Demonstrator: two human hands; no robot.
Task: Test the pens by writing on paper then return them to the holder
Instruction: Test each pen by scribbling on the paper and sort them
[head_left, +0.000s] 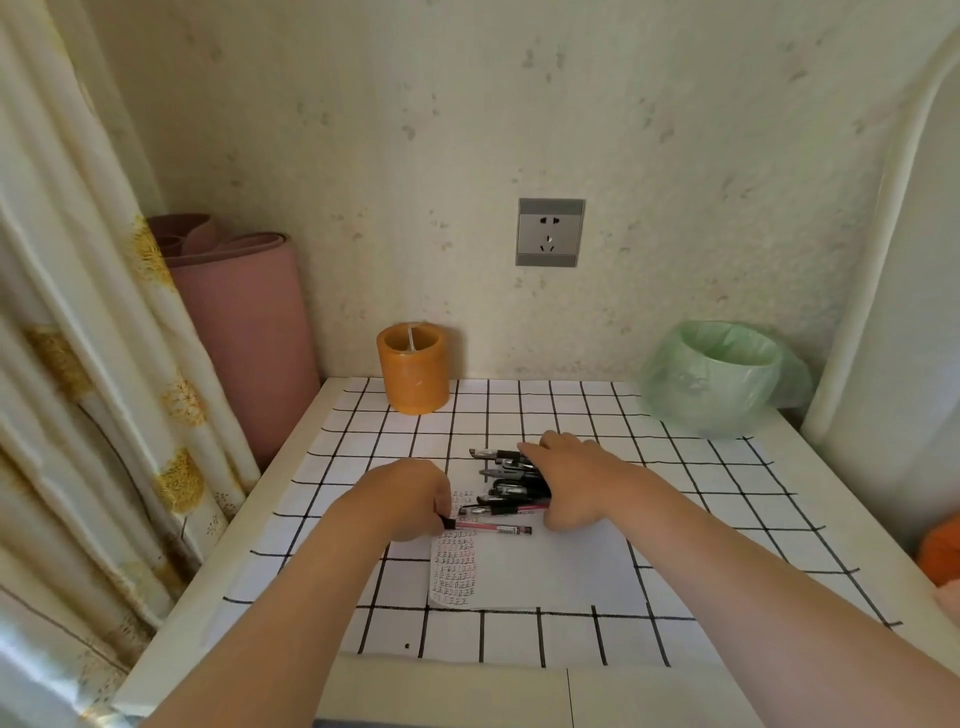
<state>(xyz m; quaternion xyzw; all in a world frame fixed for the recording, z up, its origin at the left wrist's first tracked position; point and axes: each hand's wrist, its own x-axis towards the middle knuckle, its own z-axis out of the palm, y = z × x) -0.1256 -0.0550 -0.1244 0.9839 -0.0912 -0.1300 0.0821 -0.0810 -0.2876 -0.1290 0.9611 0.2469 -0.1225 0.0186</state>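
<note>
A white paper (550, 571) with rows of small written marks lies on the checked table. Several black pens (506, 475) lie in a pile at its far edge. My right hand (576, 480) curls round that pile from the right. My left hand (410, 501) pinches the capped end of a red pen (493, 529) that lies flat across the paper's top. The orange cylindrical holder (414, 368) stands upright at the back of the table, apart from both hands.
A green bag-lined bin (719, 376) sits at the back right. A rolled pink mat (244, 332) and a curtain (78, 364) stand left of the table. A wall socket (549, 232) is above. Something orange (943, 551) lies at the right edge.
</note>
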